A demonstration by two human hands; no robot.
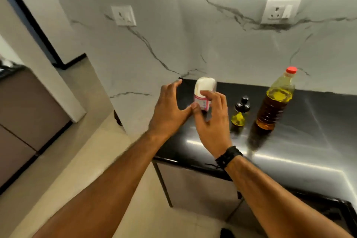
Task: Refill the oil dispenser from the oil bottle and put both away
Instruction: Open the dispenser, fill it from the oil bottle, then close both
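A tall plastic oil bottle (276,100) with a red cap stands on the black counter (301,141), holding yellow oil. Left of it stands a small glass oil dispenser (240,113) with a black stopper and a little oil at the bottom. Further left, a white packet with a pink label (203,89) stands upright at the counter's back left corner. My right hand (212,121) holds the packet with its fingers curled round the front. My left hand (170,108) is spread beside the packet, thumb touching near its base.
A marble wall with two sockets (123,15) (280,10) rises behind the counter. The counter's left edge drops to a tiled floor (96,160). Brown cabinets (23,121) stand at the far left. A dark object shows at the lower right corner.
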